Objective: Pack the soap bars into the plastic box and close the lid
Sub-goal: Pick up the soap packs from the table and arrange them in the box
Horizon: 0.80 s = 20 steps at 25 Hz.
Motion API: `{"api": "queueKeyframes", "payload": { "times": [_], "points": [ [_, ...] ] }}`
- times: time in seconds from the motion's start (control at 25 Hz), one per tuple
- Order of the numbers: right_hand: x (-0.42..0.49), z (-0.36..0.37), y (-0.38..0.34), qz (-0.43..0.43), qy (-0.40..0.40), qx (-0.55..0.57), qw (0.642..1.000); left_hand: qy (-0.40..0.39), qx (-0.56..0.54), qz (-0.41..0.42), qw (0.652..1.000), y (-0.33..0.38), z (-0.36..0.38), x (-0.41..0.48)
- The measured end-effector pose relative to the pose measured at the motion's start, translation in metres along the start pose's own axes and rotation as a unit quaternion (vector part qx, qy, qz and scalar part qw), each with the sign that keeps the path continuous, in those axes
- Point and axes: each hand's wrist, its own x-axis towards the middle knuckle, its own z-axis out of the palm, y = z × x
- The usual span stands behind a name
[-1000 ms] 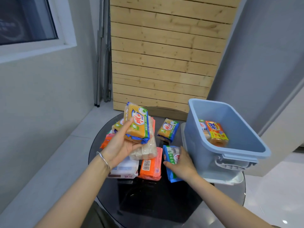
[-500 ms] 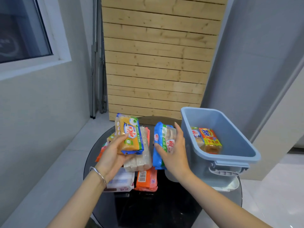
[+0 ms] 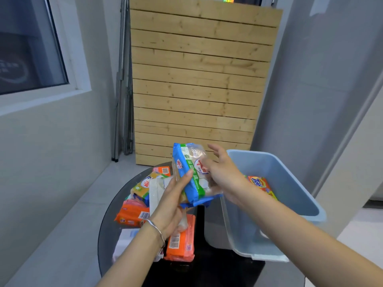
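Just raised: blue soap pack beside box, ready for packing; left hand fingers grasp it, right hand apparently released.

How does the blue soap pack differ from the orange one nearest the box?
The blue pack stands nearly upright in the left hand; the orange pack lies flat on the table. The blue pack's wrapper is partly see-through; the orange pack's shows a barcode. Both are outside the box.
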Motion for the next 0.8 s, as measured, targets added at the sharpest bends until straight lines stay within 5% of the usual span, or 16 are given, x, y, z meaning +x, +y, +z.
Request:
{"api": "queueKeyframes", "payload": {
  "times": [0.24, 0.56, 0.72, 0.8],
  "points": [
    [0.006, -0.062, -0.011, 0.160, -0.161, 0.169, 0.959, -0.046, 0.046, -0.005, 0.998, 0.006, 0.045, 0.027],
    [0.028, -0.140, 0.020, 0.137, -0.101, 0.216, 0.961, -0.118, 0.145, -0.036, 0.982, -0.026, 0.099, 0.083],
    [0.038, -0.175, 0.050, 0.217, -0.098, 0.156, 0.959, 0.015, 0.391, -0.009, 0.920, -0.058, 0.082, 0.107],
    [0.044, -0.186, 0.064, 0.259, -0.108, 0.119, 0.952, 0.016, 0.320, -0.035, 0.947, -0.073, 0.074, 0.112]
  ]
}}
